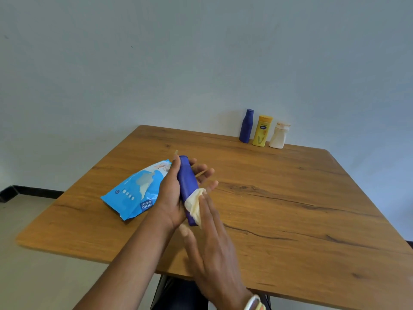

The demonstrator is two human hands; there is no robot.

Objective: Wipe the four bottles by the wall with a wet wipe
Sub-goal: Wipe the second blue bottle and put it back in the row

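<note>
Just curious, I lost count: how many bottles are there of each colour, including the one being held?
Blue: 2, held blue bottle, upright blue bottle
Yellow: 1, yellow bottle
White: 1, white bottle
Total: 4

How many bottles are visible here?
4: a dark blue bottle, a yellow bottle and a white bottle stand by the wall; the left hand holds a purple-blue bottle.
</note>
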